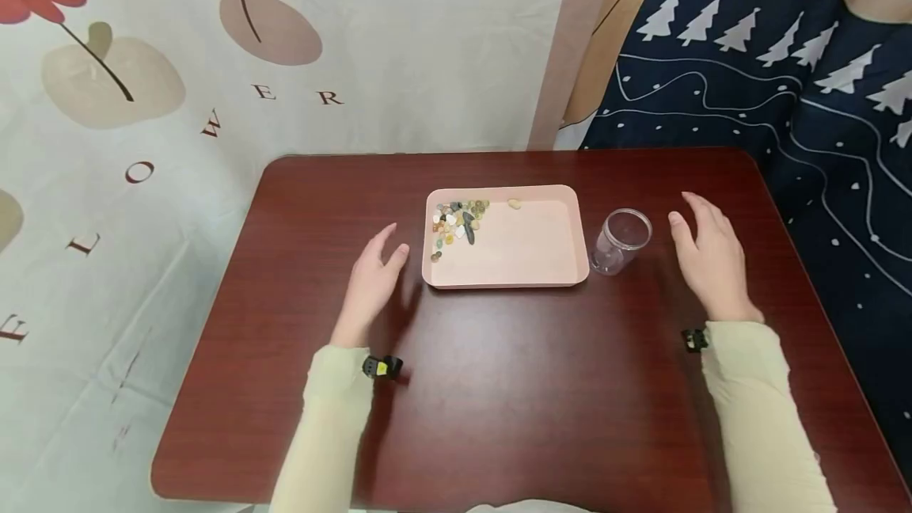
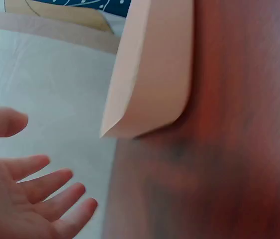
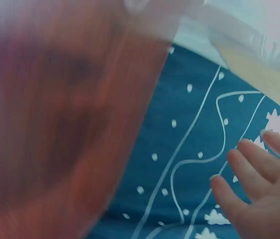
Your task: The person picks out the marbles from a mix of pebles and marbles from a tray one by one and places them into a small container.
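A shallow pink tray lies on the table, with small mixed stones grouped in its left part. One pale yellowish stone sits apart near the tray's back edge. Just right of the tray stands a clear jar, its round rim facing up. My left hand is held left of the tray, holding nothing; its fingers are spread in the left wrist view. On the other side, my right hand is right of the jar, apart from it, its fingers loosely extended and nothing in them.
The dark red-brown table has rounded corners. A white cloth with flowers and letters hangs behind and to the left. At the right hangs a navy cloth with white trees. Each wrist wears a small black device.
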Motion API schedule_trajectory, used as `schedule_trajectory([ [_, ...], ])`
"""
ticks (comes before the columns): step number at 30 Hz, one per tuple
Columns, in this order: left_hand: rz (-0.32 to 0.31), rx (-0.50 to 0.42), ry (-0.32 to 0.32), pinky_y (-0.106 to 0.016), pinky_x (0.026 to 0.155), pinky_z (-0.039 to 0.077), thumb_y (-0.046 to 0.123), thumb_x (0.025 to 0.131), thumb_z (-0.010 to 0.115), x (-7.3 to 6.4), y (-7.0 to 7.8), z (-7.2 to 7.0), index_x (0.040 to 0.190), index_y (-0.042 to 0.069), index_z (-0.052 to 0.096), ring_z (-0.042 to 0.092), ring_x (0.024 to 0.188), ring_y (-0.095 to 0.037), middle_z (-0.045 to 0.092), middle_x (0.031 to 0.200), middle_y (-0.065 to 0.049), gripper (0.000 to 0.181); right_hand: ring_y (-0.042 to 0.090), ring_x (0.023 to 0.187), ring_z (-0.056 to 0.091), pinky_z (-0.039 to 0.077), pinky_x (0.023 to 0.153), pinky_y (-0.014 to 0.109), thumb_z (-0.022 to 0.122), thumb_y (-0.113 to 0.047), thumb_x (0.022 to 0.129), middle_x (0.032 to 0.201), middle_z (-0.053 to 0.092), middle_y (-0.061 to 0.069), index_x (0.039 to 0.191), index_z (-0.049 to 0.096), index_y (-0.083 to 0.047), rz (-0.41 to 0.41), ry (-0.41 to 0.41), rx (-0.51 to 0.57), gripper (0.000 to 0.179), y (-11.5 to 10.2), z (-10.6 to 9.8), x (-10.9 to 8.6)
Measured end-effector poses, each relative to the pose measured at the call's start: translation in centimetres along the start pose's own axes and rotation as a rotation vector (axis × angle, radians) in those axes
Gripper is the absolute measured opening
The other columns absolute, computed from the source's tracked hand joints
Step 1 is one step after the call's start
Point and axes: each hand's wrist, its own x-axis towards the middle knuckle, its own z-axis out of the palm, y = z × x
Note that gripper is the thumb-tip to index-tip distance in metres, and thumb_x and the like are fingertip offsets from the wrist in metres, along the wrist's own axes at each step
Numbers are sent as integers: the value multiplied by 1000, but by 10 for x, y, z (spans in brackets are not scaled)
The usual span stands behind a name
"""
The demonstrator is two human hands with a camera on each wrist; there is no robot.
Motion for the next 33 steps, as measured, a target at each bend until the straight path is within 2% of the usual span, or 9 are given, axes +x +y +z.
schedule_trajectory([
  [5, -71, -271, 6, -37, 99, 33, 32, 90, 51, -10, -8, 25, 138, 20, 35, 39, 122, -17, 39, 136, 1, 52, 21, 119, 39, 31, 99, 42, 42, -35, 93, 132, 42, 1, 133, 43, -25, 78, 191, 194, 41, -11, 17, -21],
  [9, -126, -447, -2, -35, 99, 33, 24, 91, 52, -14, -17, 43, 138, 17, 34, 39, 122, -18, 39, 137, -1, 51, 14, 108, 47, 38, 92, 33, 46, -31, 92, 121, 49, -5, 125, 50, -29, 128, 314, 316, 34, -20, 25, -35],
  [12, -149, -559, -9, -35, 99, 32, 21, 91, 52, -15, -22, 55, 139, 17, 33, 36, 124, -15, 36, 139, 0, 52, 11, 105, 49, 39, 89, 26, 48, -29, 91, 116, 52, -7, 122, 53, -27, 119, 378, 370, 31, -29, 29, -42],
  [14, -141, -611, -8, -33, 100, 31, 20, 91, 52, -16, -23, 62, 140, 18, 31, 33, 125, -12, 33, 140, 3, 53, 9, 103, 49, 39, 87, 24, 49, -27, 91, 114, 53, -7, 120, 55, -25, 86, 415, 398, 30, -35, 31, -45],
  [17, -118, -652, 0, -29, 101, 29, 20, 91, 52, -16, -23, 71, 141, 18, 29, 27, 127, -7, 29, 142, 6, 55, 10, 100, 51, 40, 86, 25, 52, -23, 90, 109, 56, -5, 116, 59, -21, 12, 460, 431, 28, -44, 36, -48],
  [22, -82, -682, 37, -26, 103, 25, 14, 92, 49, -19, -21, 76, 140, 14, 29, 26, 128, -9, 29, 143, 1, 52, 12, 94, 53, 41, 81, 23, 54, -18, 88, 102, 60, 1, 112, 62, -15, -106, 477, 459, 25, -58, 51, -51],
  [26, -91, -669, 66, -29, 104, 24, 9, 92, 47, -25, -16, 75, 138, 12, 35, 29, 127, -11, 34, 140, 1, 48, 13, 83, 54, 40, 71, 18, 54, -19, 88, 97, 62, 0, 111, 63, -16, -138, 419, 455, 24, -64, 67, -54],
  [30, -95, -603, 98, -29, 102, 28, 8, 91, 48, -29, -13, 72, 135, 11, 40, 33, 125, -10, 40, 136, 3, 45, 15, 77, 57, 42, 66, 16, 54, -20, 89, 97, 63, -2, 111, 62, -14, -144, 345, 458, 25, -67, 82, -57],
  [33, -75, -560, 114, -28, 101, 29, 11, 91, 49, -27, -15, 72, 135, 11, 40, 33, 124, -8, 41, 135, 5, 44, 12, 78, 58, 43, 66, 16, 55, -21, 88, 97, 63, -4, 111, 62, -14, -145, 315, 466, 25, -69, 89, -56],
])
